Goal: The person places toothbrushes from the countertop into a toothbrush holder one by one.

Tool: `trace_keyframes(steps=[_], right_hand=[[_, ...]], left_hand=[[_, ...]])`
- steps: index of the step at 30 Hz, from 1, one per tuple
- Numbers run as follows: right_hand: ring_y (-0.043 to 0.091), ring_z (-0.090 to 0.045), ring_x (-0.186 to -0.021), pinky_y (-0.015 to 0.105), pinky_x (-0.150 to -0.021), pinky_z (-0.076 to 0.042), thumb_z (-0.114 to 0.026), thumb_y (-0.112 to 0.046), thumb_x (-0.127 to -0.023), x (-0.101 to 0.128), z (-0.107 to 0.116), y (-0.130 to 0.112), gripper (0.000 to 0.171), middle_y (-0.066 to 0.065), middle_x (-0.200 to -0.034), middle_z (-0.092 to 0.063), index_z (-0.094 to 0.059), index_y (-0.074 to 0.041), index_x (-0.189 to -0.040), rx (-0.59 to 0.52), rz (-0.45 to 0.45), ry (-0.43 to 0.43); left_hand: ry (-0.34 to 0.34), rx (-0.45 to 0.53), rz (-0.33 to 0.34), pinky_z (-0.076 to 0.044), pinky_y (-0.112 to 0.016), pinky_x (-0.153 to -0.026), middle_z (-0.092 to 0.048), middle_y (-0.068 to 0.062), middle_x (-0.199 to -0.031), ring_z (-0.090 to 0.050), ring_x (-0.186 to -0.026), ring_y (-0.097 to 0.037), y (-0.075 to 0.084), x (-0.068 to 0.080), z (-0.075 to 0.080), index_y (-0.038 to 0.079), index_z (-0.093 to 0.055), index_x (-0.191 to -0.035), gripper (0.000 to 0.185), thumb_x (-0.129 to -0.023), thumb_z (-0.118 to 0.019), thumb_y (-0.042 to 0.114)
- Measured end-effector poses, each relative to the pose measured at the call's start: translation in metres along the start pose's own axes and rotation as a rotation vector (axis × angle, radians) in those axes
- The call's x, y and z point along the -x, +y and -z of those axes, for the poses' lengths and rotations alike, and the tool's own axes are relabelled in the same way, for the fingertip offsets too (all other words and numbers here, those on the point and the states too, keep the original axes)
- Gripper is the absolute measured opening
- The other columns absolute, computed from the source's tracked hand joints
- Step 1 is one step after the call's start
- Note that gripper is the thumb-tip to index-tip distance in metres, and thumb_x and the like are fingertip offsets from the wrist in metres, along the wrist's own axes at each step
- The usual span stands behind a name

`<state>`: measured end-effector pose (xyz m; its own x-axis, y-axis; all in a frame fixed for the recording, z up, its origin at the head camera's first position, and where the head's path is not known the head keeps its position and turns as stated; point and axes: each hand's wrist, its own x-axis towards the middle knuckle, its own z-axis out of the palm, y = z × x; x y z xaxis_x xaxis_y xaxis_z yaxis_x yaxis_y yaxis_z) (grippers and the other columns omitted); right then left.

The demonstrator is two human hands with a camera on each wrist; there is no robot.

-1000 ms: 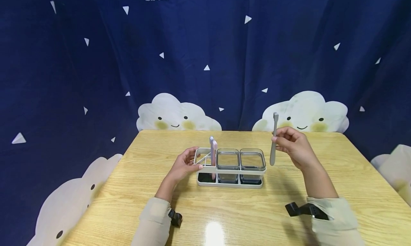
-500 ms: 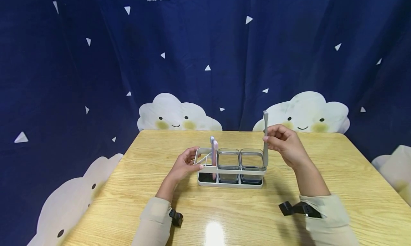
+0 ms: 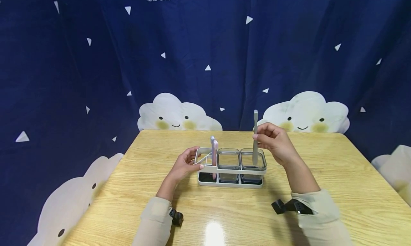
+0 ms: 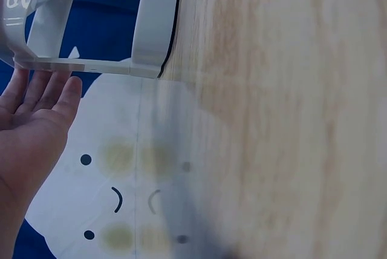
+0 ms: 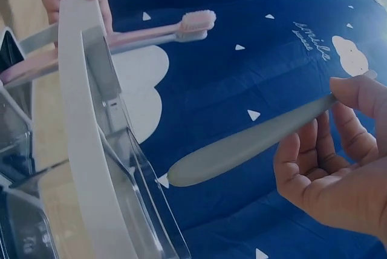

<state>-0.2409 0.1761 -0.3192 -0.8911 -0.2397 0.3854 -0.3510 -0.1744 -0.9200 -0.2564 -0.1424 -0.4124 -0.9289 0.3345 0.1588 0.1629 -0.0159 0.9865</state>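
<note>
Grey toothbrush [image 3: 255,139] held upright, bristle end up, pinched partway along the handle by the right hand [image 3: 273,142]; lower handle tip hanging just above the rightmost clear cup [image 3: 252,160]. Seen from the right wrist: handle [image 5: 248,144] gripped between thumb and curled fingers [image 5: 357,132], tip free in the air beside the cup wall. Second clear cup [image 3: 228,160] alongside, both seated in a white rack [image 3: 231,182] near the middle of the tabletop [image 3: 337,167]. Pink toothbrush [image 3: 214,149] and another pale one standing in the rack's left compartment. Left hand [image 3: 184,165], fingers relaxed and fairly straight, resting against the rack's left end [image 4: 91,65]. Cloud-printed navy curtain [image 3: 96,60] beyond the far edge.
</note>
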Motion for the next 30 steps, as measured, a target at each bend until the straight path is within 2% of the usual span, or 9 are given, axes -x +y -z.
trace_keyframes(steps=[8,11,15,20,30], right_hand=[[0.013,-0.058,-0.069,0.026,-0.063,-0.053,-0.058,0.005,-0.087,-0.005,-0.012,0.005,0.016,0.003,-0.080,-0.055,-0.058,-0.011,-0.085,0.003,-0.030,-0.026],[0.014,-0.056,-0.070,0.027,-0.064,-0.053,-0.058,0.005,-0.087,-0.007,-0.017,0.005,0.015,0.003,-0.080,-0.054,-0.056,-0.011,-0.085,-0.003,-0.031,-0.016],[0.014,-0.055,-0.073,0.030,-0.067,-0.053,-0.058,0.003,-0.087,-0.009,-0.023,0.006,0.014,0.004,-0.081,-0.051,-0.054,-0.010,-0.085,-0.029,-0.021,0.019],[0.014,-0.054,-0.076,0.032,-0.070,-0.052,-0.058,0.003,-0.088,-0.010,-0.032,0.007,0.014,0.003,-0.080,-0.049,-0.054,-0.010,-0.084,-0.079,-0.004,0.094],[0.013,-0.054,-0.075,0.029,-0.071,-0.052,-0.057,0.005,-0.087,-0.013,-0.049,0.010,0.017,0.003,-0.080,-0.051,-0.054,-0.011,-0.084,-0.129,0.009,0.135]], left_hand=[[0.012,-0.009,0.003,-0.032,-0.044,-0.102,-0.045,-0.029,-0.126,-0.044,-0.115,-0.035,-0.002,0.000,-0.001,-0.006,-0.039,-0.135,0.068,-0.075,-0.071,-0.006],[0.011,0.000,0.003,-0.031,-0.043,-0.103,-0.045,-0.029,-0.127,-0.041,-0.118,-0.040,-0.001,0.001,-0.001,-0.006,-0.039,-0.135,0.068,-0.075,-0.070,-0.008],[0.001,0.008,-0.002,-0.029,-0.043,-0.104,-0.042,-0.031,-0.129,-0.035,-0.122,-0.046,0.001,0.001,-0.001,-0.008,-0.036,-0.136,0.069,-0.075,-0.069,-0.009],[0.002,-0.003,0.010,-0.029,-0.043,-0.104,-0.041,-0.031,-0.130,-0.034,-0.123,-0.047,0.003,0.001,0.000,-0.008,-0.034,-0.137,0.071,-0.075,-0.069,-0.008],[-0.004,-0.015,0.021,-0.030,-0.043,-0.104,-0.040,-0.032,-0.131,-0.041,-0.119,-0.037,0.003,0.001,0.001,-0.007,-0.035,-0.137,0.070,-0.076,-0.069,-0.006]])
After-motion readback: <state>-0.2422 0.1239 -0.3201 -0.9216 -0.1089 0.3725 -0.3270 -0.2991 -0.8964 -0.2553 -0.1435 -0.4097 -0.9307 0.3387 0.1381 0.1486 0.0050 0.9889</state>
